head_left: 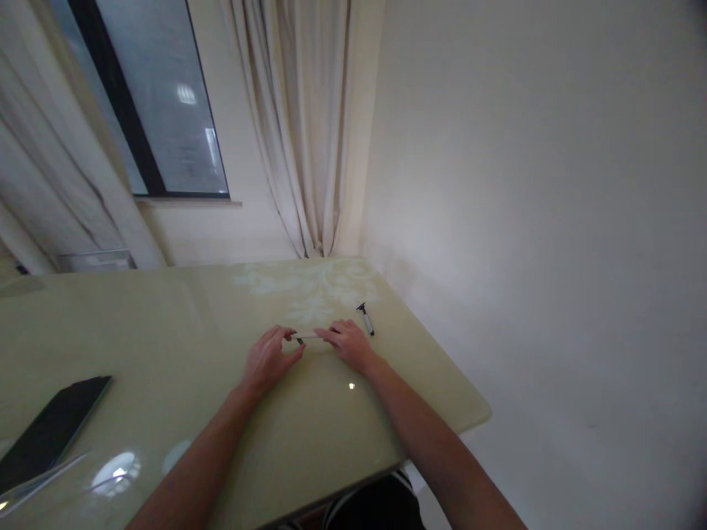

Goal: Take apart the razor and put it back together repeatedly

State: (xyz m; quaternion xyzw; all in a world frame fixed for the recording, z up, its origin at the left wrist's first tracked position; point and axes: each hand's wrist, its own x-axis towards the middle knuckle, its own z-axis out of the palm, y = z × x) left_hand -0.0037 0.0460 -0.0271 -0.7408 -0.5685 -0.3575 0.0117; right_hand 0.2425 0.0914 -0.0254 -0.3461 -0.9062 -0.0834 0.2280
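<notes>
Between my two hands, just above the table, a slim white stick-like thing (pixel 307 336) lies nearly level. A small dark piece (pixel 300 341) shows at its left end, but its exact kind is too small to tell. My left hand (pixel 272 358) is at that end, thumb and fingers closed around it. The fingers of my right hand (pixel 349 343) pinch the right end and hide part of it. Just beyond my right hand, a razor (pixel 366 320) with a dark head and grey handle lies on the table, touched by neither hand.
The pale, glossy table (pixel 182 331) has a rounded right corner and a white floral pattern at the back. A flat black object (pixel 55 427) lies at the left, beside a clear shiny edge (pixel 44 478). Curtains (pixel 309 132), a window and a wall (pixel 524 221) surround the table.
</notes>
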